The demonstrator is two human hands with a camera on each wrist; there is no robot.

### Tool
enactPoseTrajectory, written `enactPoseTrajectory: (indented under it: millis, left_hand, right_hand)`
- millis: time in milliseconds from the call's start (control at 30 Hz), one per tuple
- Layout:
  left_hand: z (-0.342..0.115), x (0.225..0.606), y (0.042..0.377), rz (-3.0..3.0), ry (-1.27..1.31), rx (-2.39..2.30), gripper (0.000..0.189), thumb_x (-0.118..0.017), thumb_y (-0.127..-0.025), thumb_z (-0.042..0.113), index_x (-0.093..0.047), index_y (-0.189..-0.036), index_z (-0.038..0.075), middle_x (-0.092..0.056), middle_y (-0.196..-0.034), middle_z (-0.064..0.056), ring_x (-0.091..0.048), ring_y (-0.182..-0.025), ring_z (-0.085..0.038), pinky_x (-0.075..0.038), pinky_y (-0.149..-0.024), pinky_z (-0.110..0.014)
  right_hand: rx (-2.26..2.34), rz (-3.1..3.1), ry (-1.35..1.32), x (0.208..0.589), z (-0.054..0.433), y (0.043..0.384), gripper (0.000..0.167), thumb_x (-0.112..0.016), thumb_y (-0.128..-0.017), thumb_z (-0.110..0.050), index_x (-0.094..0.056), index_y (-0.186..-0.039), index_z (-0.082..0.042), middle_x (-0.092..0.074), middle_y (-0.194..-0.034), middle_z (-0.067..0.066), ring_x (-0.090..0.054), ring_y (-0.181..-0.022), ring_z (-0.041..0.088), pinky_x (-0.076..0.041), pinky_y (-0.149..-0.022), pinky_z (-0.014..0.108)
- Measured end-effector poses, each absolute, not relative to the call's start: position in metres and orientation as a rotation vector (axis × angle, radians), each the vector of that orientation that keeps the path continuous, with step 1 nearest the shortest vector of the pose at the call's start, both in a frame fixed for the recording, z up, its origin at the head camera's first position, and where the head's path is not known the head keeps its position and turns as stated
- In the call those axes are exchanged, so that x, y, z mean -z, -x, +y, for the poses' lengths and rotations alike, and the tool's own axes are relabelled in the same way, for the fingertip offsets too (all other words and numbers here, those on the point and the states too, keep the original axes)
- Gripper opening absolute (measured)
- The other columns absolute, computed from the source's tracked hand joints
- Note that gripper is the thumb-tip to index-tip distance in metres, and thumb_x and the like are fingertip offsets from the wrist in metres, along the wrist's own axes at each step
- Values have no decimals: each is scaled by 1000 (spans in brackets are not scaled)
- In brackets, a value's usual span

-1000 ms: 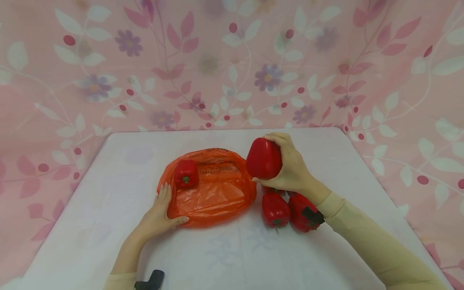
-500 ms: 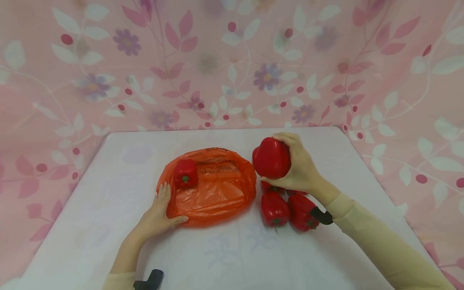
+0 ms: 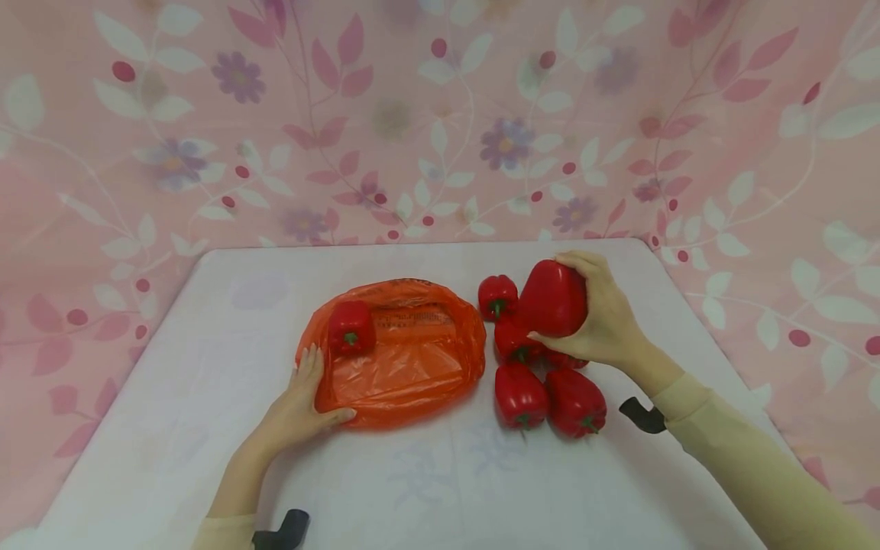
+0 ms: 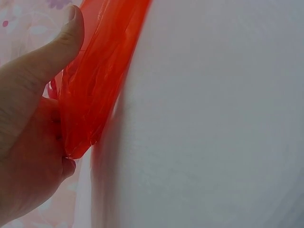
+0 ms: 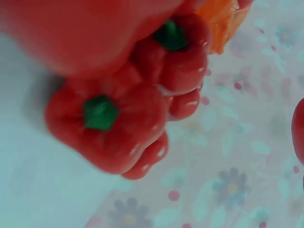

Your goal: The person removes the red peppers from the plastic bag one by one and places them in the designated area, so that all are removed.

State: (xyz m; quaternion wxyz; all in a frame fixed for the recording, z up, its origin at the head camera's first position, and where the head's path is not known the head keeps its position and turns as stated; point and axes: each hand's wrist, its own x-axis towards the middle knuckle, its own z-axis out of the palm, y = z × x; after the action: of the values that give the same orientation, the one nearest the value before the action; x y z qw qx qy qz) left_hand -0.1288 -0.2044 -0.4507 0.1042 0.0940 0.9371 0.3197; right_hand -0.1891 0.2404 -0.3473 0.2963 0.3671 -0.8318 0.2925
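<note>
My right hand [image 3: 608,321] grips a large red bell pepper [image 3: 554,298] just above a cluster of red bell peppers. Its thumb and fingers span the pepper's right side. In the right wrist view, the large red surface [image 5: 85,33] at the top covers part of a green-stemmed bell pepper [image 5: 128,114]. An orange plastic bag [image 3: 406,363] lies to the left with its mouth spread wide, and one red bell pepper [image 3: 352,325] sits inside. Against the bag's left side rests my left hand [image 3: 297,401], fingers extended. Orange film [image 4: 97,71] runs between thumb and fingers in the left wrist view.
Near the bag's right side are the loose peppers, including a front-left pepper [image 3: 521,396], a front-right pepper [image 3: 576,403] and a rear pepper [image 3: 498,296]. A white cloth covers the table [image 3: 426,496]. Behind hangs a pink floral curtain [image 3: 412,122].
My right hand has carried the large bell pepper rightward from beside the bag's rim. The rear-left peppers of the cluster have come into view. My left hand stays at the bag.
</note>
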Motion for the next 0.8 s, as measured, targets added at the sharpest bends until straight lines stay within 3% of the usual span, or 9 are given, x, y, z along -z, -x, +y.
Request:
enactPoseTrajectory:
  millis: [133,300,367,600,800]
  left_hand:
    - [-205,451,130,2765,-283,-943,118,-74,-77,53,-3,-152,-4,2,-158,-25,0,-141,-49,-24,-103,-67]
    - [-205,451,131,2758,-294,-951,118,-74,-78,53,-2,-151,-5,4,-158,-26,1,-141,-49,-22,-104,-67]
    - [-206,451,132,2757,-297,-952,117,-74,-78,52,-1,-151,-5,4,-158,-26,1,-142,-49,-21,-104,-67]
    - [-207,451,134,2762,-297,-951,116,-74,-79,50,-1,-151,-5,5,-158,-25,4,-142,-48,-17,-106,-66]
    - [-208,452,135,2764,-292,-975,115,-74,-80,49,-1,-151,-4,5,-158,-24,7,-144,-41,-9,-110,-63]
  right_hand:
    - [-751,-2267,-936,352,252,188,97,-88,-57,-22,-35,-135,2,-44,-132,20,-45,-122,31,-51,-84,57]
    - [-701,-2279,-891,356,264,188,91,-76,-69,-45,-35,-134,5,-44,-130,23,-44,-122,33,-51,-83,59]
    - [-692,-2282,-880,357,268,188,91,-74,-70,-47,-35,-133,6,-44,-129,24,-44,-121,34,-51,-82,60]
    - [-690,-2342,-804,358,279,186,100,-88,-51,-18,-36,-135,1,-44,-129,20,-44,-120,33,-52,-78,61]
    - [-676,-2367,-754,361,290,186,100,-88,-51,-18,-36,-135,1,-43,-129,20,-44,-120,35,-51,-77,62]
